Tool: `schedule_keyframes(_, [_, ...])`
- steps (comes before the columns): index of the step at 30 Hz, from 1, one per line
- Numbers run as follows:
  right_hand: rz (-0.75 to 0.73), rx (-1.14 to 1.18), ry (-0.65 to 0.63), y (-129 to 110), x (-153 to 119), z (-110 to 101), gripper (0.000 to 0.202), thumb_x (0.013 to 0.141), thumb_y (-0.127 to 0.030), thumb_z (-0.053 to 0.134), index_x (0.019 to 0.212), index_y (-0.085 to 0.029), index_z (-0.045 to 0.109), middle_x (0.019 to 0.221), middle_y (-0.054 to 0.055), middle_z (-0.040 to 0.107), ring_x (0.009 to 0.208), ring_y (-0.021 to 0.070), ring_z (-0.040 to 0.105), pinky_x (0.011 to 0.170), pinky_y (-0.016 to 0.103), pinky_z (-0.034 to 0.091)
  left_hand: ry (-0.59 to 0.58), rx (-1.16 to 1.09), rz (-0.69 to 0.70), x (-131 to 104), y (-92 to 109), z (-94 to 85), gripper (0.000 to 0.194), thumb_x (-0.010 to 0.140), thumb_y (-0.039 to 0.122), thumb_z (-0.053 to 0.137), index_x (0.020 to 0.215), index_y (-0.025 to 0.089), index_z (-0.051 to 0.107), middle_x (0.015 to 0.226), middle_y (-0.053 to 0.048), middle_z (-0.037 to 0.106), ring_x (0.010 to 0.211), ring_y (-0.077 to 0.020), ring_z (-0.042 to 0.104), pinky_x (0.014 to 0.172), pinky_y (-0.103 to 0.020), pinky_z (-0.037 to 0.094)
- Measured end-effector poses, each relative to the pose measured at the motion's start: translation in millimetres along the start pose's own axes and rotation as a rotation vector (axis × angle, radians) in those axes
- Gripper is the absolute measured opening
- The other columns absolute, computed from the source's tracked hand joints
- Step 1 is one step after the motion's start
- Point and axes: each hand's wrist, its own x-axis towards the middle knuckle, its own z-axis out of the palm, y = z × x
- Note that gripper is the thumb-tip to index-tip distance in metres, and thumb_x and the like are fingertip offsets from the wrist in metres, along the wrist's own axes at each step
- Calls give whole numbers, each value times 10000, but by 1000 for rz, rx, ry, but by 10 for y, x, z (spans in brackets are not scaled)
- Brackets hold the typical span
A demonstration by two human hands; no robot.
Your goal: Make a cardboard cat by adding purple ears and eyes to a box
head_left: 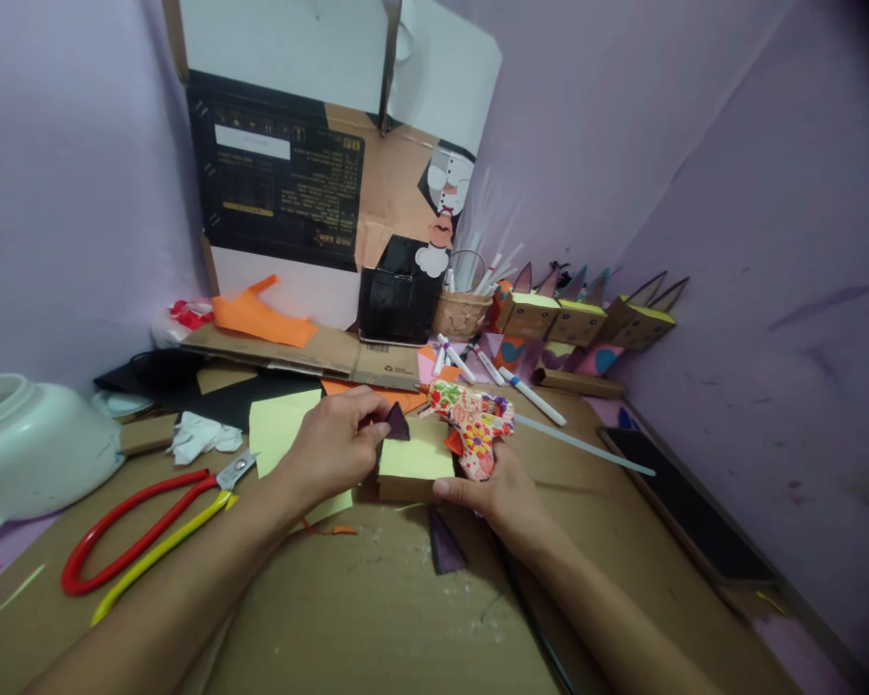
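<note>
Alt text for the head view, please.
A person's left grip holds a dark purple triangle at a small yellow-topped cardboard box; the right grip holds a flower-patterned glue gun. Red-and-yellow-handled scissors lie left.

Matt cardboard underlay (319,618). Cardboard box (411,490) topped with matt paper (424,456). Smooth plastic glue gun (474,417) with translucent glue stick (583,444). Scissors (188,527) with metal blades (238,469), smooth plastic grips. Glossy, ceramic-looking pot (65,444). Crumpled tissue (201,438). Woven basket (462,315).
</note>
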Motion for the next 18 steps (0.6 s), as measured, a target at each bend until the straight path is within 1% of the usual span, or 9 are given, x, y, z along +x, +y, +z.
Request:
schedule_keyframes(4, [-19,-17,-1,19,14,-2,473,505,-229,778,948,-158,627,986,90,720,912,289,664,823,394,522,-2,10,-18,3,3,6,153,715,139,487,699,192,630,701,-7,601,643,-150,540,576,-255,395])
schedule_keyframes(9, [-4,11,14,28,13,5,492,494,-225,788,953,-160,624,980,81,721,911,280,664,822,385,522,7,30,-47,2,11,2,141,711,159,498,705,190,635,714,-15,618,650,-159,546,588,-268,394])
schedule_keyframes(15, [-3,10,10,6,0,11,471,504,-228,779,944,-157,627,961,79,724,887,279,669,812,393,527,-2,32,-36,5,24,-14,166,714,157,491,721,197,652,729,-15,628,671,-166,551,598,-271,396])
schedule_keyframes(18, [-13,-3,15,4,1,12,495,499,-234,777,966,-159,631,988,91,717,906,288,663,817,397,525,-5,37,-19,5,18,-17,175,714,150,488,726,197,656,721,-14,623,670,-164,547,602,-270,396])
